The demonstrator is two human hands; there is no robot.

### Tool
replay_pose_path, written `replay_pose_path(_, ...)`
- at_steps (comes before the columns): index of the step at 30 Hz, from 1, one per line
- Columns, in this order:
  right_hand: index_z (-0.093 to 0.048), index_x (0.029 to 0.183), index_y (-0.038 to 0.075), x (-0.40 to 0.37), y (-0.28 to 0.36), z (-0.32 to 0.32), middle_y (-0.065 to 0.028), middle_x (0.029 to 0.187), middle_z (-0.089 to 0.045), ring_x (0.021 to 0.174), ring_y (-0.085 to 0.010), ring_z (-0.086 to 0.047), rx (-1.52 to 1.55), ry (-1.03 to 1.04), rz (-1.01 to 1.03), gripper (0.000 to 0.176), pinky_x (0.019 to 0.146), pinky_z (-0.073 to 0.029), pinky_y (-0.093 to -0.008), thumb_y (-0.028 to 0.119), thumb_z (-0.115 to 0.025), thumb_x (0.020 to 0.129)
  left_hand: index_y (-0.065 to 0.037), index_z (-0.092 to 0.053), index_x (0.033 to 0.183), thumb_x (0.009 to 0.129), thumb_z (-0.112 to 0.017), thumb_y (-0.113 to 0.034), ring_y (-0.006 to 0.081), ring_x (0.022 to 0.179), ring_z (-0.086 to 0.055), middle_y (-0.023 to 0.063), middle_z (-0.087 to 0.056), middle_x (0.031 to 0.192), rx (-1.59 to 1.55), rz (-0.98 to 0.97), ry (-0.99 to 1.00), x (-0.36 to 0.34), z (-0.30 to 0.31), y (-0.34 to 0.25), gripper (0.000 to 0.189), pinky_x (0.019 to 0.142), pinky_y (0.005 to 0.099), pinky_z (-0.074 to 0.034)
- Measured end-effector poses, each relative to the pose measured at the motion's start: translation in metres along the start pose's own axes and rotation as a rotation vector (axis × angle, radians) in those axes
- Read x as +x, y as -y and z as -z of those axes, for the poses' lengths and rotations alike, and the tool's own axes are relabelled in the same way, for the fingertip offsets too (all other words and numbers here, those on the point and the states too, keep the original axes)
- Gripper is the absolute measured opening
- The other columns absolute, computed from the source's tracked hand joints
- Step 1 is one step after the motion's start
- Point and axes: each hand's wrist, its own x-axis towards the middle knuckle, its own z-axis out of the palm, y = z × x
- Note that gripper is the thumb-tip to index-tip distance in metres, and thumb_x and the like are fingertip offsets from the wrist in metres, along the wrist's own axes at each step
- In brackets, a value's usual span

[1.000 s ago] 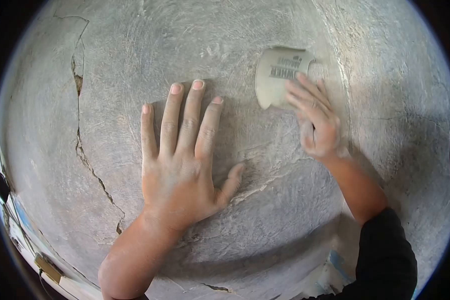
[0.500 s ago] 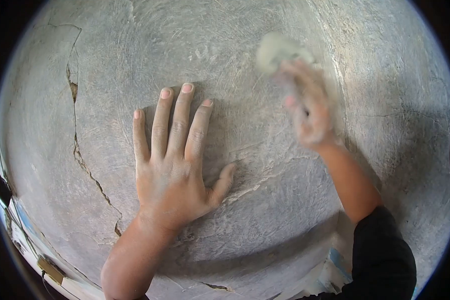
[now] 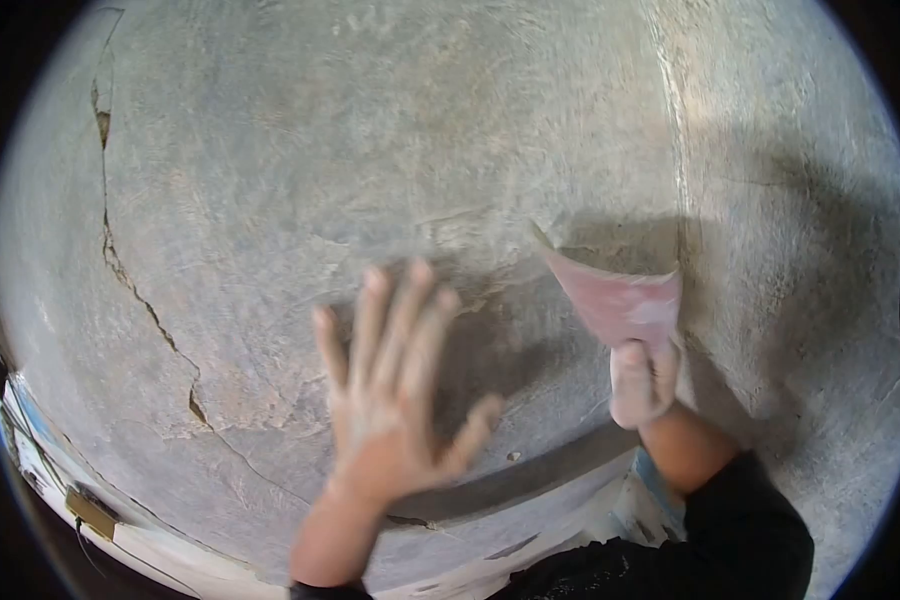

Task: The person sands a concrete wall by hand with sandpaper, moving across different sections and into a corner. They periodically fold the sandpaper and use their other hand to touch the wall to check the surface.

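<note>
My right hand (image 3: 646,380) grips a bent sheet of sandpaper (image 3: 620,300), its pinkish-red side facing me, dusted with pale powder. The sheet's upper edge curls away, and its shadow falls on the grey plastered wall (image 3: 270,230). Blurred by motion, my left hand (image 3: 385,400) has its fingers spread in front of the wall and holds nothing. A shadow beside it suggests it is off the surface. Pale dust coats both hands.
A jagged crack (image 3: 145,300) runs down the wall's left side. To the right, a pale vertical ridge (image 3: 678,150) stands out. A small brownish box with a cable (image 3: 92,512) sits at the lower left, by a white surface (image 3: 210,572).
My right hand has come down from the upper wall, and the sandpaper's pinkish side now shows. The left hand has moved down in view and appears lifted from the wall. The view has shifted.
</note>
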Motion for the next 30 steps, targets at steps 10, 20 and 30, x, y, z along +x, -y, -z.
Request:
replay_pose_path(10, -0.039, 0.135, -0.009, -0.083, 0.047, 0.015, -0.0204, 0.137, -0.047, 0.128, -0.0284, -0.046, 0.355, -0.273, -0.430, 0.047, 0.104, -0.037, -0.0389, 0.019, -0.041, 0.097, 0.007, -0.036, 0.138, 0.075, -0.075, -0.011, 0.0437, 0.134, -0.037, 0.0345, -0.034, 0.143, -1.321, -0.042, -0.114, -0.034, -0.115, -0.118, 0.077, 0.109, 0.0469, -0.033)
replay_pose_path(20, -0.062, 0.118, -0.003, -0.130, 0.087, 0.057, -0.0299, 0.141, -0.037, 0.130, -0.0399, -0.041, -0.182, 0.108, -0.519, 0.045, 0.102, -0.038, -0.0439, 0.028, -0.061, 0.085, 0.004, -0.054, 0.118, 0.084, -0.066, -0.003, 0.0181, 0.093, -0.063, 0.0128, -0.063, 0.109, -1.885, 0.407, -0.086, -0.056, -0.177, -0.163, 0.037, 0.085, 0.0302, -0.050)
replay_pose_path(30, -0.054, 0.119, -0.001, -0.167, 0.138, 0.044, -0.0193, 0.109, -0.059, 0.098, -0.0287, -0.063, -0.553, -0.446, -0.761, 0.048, 0.082, -0.050, -0.0377, 0.023, -0.073, 0.081, 0.002, -0.065, 0.109, 0.090, -0.067, -0.014, 0.0105, 0.090, -0.060, 0.0052, -0.067, 0.099, -2.290, 0.728, 0.366, -0.082, -0.183, -0.211, 0.024, 0.082, 0.0261, -0.046)
